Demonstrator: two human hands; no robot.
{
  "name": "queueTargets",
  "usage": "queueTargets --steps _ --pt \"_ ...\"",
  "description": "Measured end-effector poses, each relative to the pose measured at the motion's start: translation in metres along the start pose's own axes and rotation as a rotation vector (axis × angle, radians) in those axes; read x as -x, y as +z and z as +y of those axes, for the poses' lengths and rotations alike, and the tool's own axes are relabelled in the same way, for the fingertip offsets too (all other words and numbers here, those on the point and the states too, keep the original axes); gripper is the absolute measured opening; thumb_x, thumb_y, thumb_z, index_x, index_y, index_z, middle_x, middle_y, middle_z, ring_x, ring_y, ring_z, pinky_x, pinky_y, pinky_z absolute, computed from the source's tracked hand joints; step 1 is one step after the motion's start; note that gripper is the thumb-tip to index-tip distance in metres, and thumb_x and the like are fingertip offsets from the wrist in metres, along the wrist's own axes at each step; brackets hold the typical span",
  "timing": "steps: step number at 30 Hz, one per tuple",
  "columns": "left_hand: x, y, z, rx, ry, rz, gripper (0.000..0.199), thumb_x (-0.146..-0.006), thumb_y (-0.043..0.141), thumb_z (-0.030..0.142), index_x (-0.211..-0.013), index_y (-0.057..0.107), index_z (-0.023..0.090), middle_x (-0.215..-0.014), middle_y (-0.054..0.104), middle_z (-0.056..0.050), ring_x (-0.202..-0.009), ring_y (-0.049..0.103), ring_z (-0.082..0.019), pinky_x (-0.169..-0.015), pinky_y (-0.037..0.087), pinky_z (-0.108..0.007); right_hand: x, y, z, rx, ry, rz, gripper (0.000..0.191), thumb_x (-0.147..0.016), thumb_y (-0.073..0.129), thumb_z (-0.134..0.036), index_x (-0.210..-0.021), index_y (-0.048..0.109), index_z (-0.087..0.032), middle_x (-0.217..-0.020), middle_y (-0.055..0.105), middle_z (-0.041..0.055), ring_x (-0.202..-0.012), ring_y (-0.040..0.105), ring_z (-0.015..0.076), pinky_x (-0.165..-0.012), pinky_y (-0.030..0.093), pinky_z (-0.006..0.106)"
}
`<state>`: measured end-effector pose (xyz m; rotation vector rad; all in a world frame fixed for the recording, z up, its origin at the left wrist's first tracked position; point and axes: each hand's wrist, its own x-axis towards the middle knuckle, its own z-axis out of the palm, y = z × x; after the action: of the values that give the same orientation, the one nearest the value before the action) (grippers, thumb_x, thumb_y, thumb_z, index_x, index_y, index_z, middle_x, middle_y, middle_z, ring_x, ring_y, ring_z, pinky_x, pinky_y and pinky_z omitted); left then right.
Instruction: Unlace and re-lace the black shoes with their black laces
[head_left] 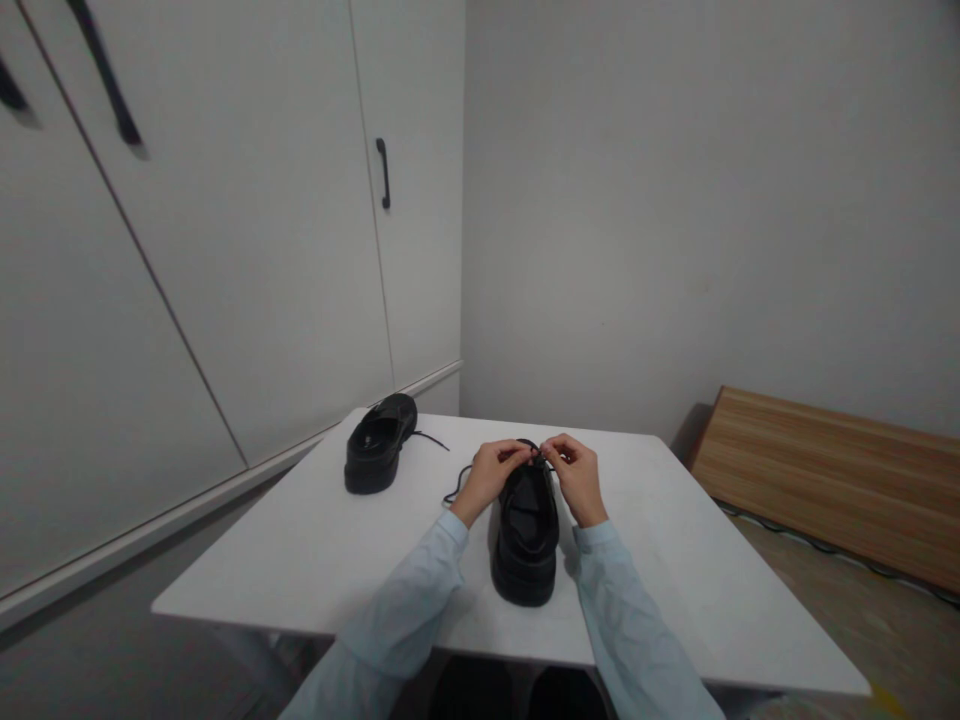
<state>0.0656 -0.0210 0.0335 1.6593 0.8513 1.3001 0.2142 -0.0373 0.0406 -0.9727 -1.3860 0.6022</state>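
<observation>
A black shoe (526,535) stands on the white table in front of me, its heel toward me and its toe pointing away. Over its front part, my left hand (495,470) pinches the black shoelace (537,457) from the left. My right hand (576,475) pinches the lace from the right, its fingertips close to those of the left. One lace end hangs in a curve left of my left hand. Farther left, a second black shoe (377,450) rests upright with a lace trailing to its right.
The white table (300,560) reaches beneath both shoes. White cabinets (300,250) with black handles line the left side. Beyond the table is a grey wall (675,220). A wooden board (825,480) leans at the right, above the floor.
</observation>
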Motion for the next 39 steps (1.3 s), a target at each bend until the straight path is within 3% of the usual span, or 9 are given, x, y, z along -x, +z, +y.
queueTargets --steps 12,19,25,28,31,35,39 --pt "0.001 0.002 0.001 0.049 -0.057 -0.039 0.022 -0.067 0.07 0.033 -0.076 0.069 0.013 -0.073 0.069 -0.005 -0.069 0.061 -0.016 -0.07 0.046 -0.026 0.002 0.003 -0.003 0.005 0.005 -0.006 0.022 -0.073 0.066 -0.038 -0.066 0.064 -0.018 -0.058 0.06 -0.0011 -0.056 0.052 0.0129 -0.054 0.041 0.024" --pt "0.003 0.001 0.005 -0.011 -0.004 -0.067 0.021 -0.073 0.065 0.033 -0.077 0.066 0.013 -0.073 0.065 -0.002 -0.069 0.057 -0.014 -0.067 0.043 -0.024 0.002 0.004 -0.005 0.043 0.01 -0.045 0.021 -0.073 0.066 -0.038 -0.067 0.065 -0.017 -0.063 0.062 0.0002 -0.059 0.052 0.0132 -0.057 0.041 0.025" --pt "0.001 -0.001 -0.002 -0.047 0.027 0.001 0.019 -0.078 0.06 0.033 -0.076 0.06 0.014 -0.07 0.06 0.0 -0.067 0.054 -0.012 -0.065 0.041 -0.023 -0.003 -0.012 0.0 -0.019 0.031 -0.058 0.028 -0.073 0.068 -0.041 -0.09 0.065 -0.019 -0.081 0.066 0.0034 -0.072 0.056 0.0161 -0.066 0.045 0.029" --pt "-0.002 -0.003 -0.004 -0.021 0.062 0.072 0.019 -0.079 0.059 0.034 -0.076 0.057 0.015 -0.075 0.06 0.0 -0.072 0.055 -0.013 -0.069 0.042 -0.023 -0.006 -0.023 0.002 0.036 0.067 -0.195 0.043 -0.064 0.075 -0.039 -0.101 0.061 -0.022 -0.105 0.065 0.0067 -0.093 0.058 0.0209 -0.076 0.046 0.033" --pt "-0.004 -0.005 -0.004 0.069 0.042 0.093 0.022 -0.08 0.058 0.038 -0.078 0.054 0.016 -0.076 0.061 -0.001 -0.073 0.058 -0.013 -0.073 0.045 -0.025 -0.006 -0.027 0.005 0.12 0.146 -0.323 0.061 -0.057 0.08 -0.038 -0.112 0.056 -0.024 -0.125 0.057 0.0091 -0.116 0.05 0.0271 -0.088 0.044 0.041" --pt "-0.005 -0.008 -0.004 0.184 -0.005 0.132 0.028 -0.08 0.057 0.044 -0.081 0.049 0.017 -0.074 0.063 -0.002 -0.072 0.062 -0.014 -0.072 0.048 -0.027 -0.005 -0.027 0.015 0.098 0.222 -0.394 0.066 -0.059 0.079 -0.039 -0.117 0.053 -0.021 -0.125 0.056 0.0119 -0.119 0.05 0.0272 -0.097 0.04 0.044" --pt "-0.006 -0.011 -0.002 0.235 -0.009 0.133 0.032 -0.08 0.057 0.048 -0.084 0.047 0.018 -0.08 0.068 -0.004 -0.076 0.065 -0.016 -0.074 0.049 -0.029 -0.006 -0.028 0.025 0.048 0.183 -0.477 0.06 -0.064 0.076 -0.041 -0.115 0.053 -0.021 -0.119 0.06 0.0094 -0.116 0.053 0.0238 -0.103 0.037 0.042"
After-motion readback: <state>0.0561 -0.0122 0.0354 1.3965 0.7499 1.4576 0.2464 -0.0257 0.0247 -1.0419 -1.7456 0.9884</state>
